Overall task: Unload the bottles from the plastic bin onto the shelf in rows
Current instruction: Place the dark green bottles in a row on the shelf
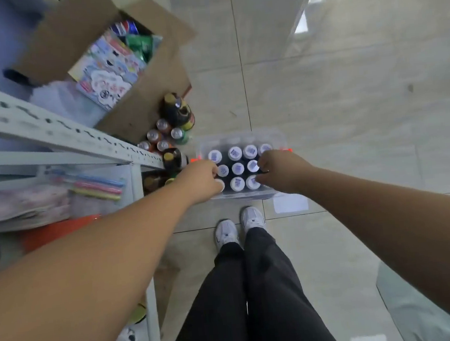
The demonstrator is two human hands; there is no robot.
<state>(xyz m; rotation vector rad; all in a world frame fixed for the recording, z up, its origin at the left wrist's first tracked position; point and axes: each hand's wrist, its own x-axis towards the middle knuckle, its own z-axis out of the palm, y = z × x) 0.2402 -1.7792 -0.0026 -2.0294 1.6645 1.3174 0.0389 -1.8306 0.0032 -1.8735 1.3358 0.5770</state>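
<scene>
Standing over the plastic bin [243,141], which sits on the floor just ahead of the feet and to the right of the shelf [49,126]; bottles [237,169] packed upright in it, white caps facing up, long axes vertical, so any lift goes straight up and then left toward the shelf. Both arms reach down to the bin. Left hand [201,180] at the bin's left edge, nearer the shelf, fingers curled over a cap in the near-left corner. Right hand [278,169] at the bin's right side, fingers bent onto caps there. Cannot tell whether either hand is truly clamped or only touching. Most slots look full; unloading judged barely begun.
</scene>
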